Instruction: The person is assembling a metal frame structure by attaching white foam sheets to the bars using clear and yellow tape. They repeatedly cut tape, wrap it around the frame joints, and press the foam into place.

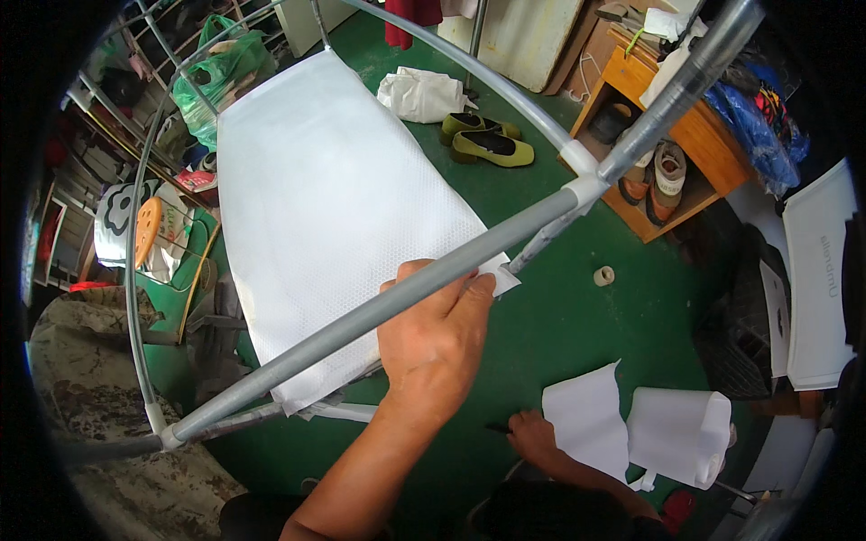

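Note:
A large white textured sheet [325,189] is stretched across the lower part of a metal tube frame [388,302]. Behind the frame's grey crossbar, my left hand [433,334] is closed on the sheet's near right edge, by a folded white corner flap. The crossbar hides part of its fingers. Lower and to the right, my right hand [532,436] is closed around a thin dark object [497,428], too small to identify. That hand is beside a loose piece of white sheet [586,419] and a roll of white material [677,433].
Green shoes [492,144] and a crumpled white bag [421,94] lie beyond the sheet on the green floor. A wooden cabinet [704,135] holding shoes stands at far right. A small roll [603,276] lies nearer. Camouflage cloth [81,361] drapes at left, below a green plastic bag [225,72].

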Available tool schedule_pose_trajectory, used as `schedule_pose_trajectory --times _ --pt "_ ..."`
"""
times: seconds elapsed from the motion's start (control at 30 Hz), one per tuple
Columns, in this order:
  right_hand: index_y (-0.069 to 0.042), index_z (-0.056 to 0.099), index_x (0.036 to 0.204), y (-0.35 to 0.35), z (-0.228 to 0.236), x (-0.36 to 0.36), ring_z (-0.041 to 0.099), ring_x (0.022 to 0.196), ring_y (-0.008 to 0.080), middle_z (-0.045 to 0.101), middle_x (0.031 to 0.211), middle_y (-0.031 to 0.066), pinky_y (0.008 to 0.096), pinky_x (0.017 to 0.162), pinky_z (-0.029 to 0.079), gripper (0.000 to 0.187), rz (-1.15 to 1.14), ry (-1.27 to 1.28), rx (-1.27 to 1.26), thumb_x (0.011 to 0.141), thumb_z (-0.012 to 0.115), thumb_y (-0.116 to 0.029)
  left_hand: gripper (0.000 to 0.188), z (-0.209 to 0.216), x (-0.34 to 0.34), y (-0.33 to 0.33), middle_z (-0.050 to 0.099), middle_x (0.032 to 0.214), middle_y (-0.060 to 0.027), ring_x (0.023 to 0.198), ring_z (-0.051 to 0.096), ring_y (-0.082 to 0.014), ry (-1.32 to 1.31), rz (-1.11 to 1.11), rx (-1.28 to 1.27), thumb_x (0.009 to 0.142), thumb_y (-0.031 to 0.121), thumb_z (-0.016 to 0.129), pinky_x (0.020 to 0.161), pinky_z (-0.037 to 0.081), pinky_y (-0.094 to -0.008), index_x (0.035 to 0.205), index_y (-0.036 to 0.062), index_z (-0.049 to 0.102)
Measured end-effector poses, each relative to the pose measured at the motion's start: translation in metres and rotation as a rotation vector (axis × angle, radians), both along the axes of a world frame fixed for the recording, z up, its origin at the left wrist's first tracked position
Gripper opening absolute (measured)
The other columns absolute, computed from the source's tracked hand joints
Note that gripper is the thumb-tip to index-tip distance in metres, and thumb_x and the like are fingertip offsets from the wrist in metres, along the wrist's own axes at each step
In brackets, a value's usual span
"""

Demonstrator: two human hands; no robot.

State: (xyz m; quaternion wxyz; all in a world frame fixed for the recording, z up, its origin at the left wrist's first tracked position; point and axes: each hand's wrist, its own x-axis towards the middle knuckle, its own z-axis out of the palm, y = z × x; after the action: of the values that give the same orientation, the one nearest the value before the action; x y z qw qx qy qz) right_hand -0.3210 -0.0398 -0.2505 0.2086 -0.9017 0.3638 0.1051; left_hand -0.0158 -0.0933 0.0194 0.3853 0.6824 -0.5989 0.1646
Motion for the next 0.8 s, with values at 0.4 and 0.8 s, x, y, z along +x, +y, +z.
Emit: schedule_pose_trajectory --times 0.4,0.8 --pt "-0.001 0.057 0.093 -0.104 0.164 0.081 0.057 0.069 0.0124 0.06 0.081 0.0063 0.0264 0.062 0.047 0.017 -0.352 -1.038 0.104 0.084 0.071 0.003 0.018 -0.009 -0.001 0.003 0.072 0.102 0.004 0.092 0.06 -0.0182 -0.079 -0.027 -0.002 0.07 0.008 0.075 0.07 0.042 -0.0341 0.088 0.0089 0.075" --pt "-0.003 0.058 0.089 -0.129 0.256 0.125 0.06 0.057 0.0171 0.061 0.078 0.0087 0.0287 0.049 0.046 0.02 -0.089 -1.042 -0.192 0.077 0.071 0.007 0.022 -0.001 -0.001 0.003 0.071 0.11 0.0037 0.096 0.06 -0.019 -0.092 -0.098 0.03 0.071 0.009 0.071 0.075 0.043 -0.0337 0.092 0.0102 0.076"
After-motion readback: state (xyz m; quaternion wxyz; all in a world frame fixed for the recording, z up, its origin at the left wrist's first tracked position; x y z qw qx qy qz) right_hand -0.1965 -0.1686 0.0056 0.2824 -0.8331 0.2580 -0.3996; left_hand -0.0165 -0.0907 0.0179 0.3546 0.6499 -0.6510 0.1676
